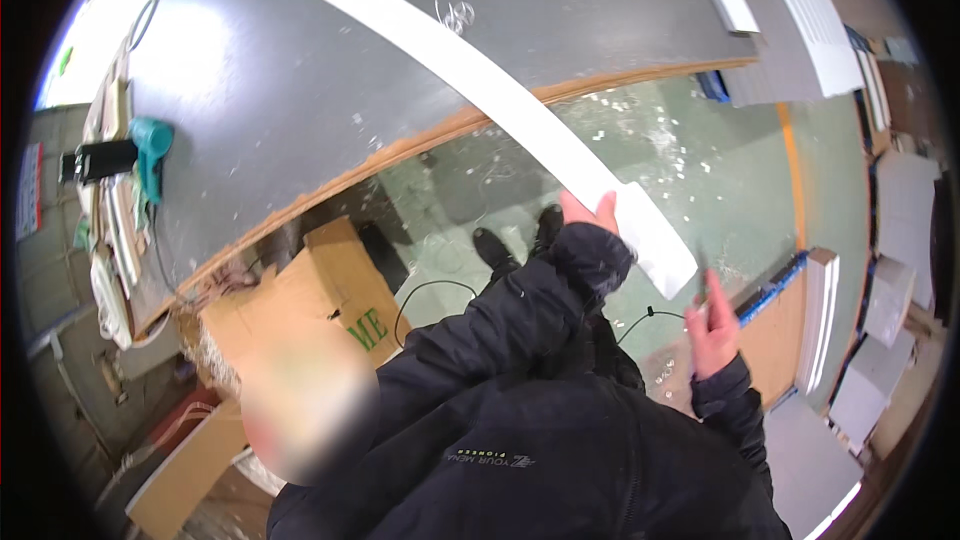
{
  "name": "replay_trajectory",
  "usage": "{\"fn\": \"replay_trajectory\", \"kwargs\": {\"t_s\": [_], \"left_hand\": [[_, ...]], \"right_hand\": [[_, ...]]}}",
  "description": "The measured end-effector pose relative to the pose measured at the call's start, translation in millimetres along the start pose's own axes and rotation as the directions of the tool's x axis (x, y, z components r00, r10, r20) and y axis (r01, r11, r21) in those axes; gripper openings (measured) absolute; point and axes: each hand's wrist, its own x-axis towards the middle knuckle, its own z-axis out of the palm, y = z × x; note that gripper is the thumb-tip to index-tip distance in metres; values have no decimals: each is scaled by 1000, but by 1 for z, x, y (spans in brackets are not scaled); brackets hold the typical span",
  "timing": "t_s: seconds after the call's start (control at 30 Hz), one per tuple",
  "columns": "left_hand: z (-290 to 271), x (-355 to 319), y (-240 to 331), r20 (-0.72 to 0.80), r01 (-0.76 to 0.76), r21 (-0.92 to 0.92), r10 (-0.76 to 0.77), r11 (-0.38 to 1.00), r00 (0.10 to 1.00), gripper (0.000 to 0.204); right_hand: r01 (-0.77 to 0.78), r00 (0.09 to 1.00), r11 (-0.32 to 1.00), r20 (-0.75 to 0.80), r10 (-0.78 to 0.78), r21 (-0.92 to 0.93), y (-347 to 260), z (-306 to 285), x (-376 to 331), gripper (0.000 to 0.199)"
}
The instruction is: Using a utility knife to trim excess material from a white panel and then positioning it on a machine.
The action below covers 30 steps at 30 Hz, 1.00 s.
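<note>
Two hands: left hand (pixel 590 212) fingers pinch the long white strip (pixel 480 80) mid-frame; right hand (pixel 712 325) grips a thin dark tool (pixel 704 283).

Grey surface (pixel 300 50) with a raw wooden edge. A long white strip (pixel 450 60) lies across it, one end jutting past the edge. Teal tool (pixel 150 155) near the left side; stacked white panels (pixel 790 10) at the far right corner. Green floor (pixel 690 160) below, strewn with white chips; cardboard box (pixel 330 290) on it.
</note>
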Motion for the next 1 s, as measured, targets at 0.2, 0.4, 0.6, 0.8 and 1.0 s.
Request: {"fn": "replay_trajectory", "kwargs": {"t_s": [0.2, 0.4, 0.6, 0.8, 1.0], "left_hand": [[-31, 53, 58, 344, -512, 290, 412, 808, 844, 27], [-131, 286, 160, 523, -613, 790, 516, 6, 678, 77], [-124, 278, 191, 533, -572, 819, 308, 46, 788, 88], [-121, 268, 201, 468, -530, 837, 328, 134, 821, 82], [-123, 270, 195, 497, -575, 816, 441, 56, 748, 76]], "right_hand": [[92, 995, 938, 59, -77, -334, -25, 18, -4, 54], [470, 883, 739, 247, -400, -483, -38, 23, 116, 51], [506, 855, 714, 391, -340, -484, -57, 30, 189, 44], [597, 790, 653, 481, -379, -466, -85, 53, 232, 42], [657, 749, 590, 499, -437, -469, -107, 69, 251, 43]]}}
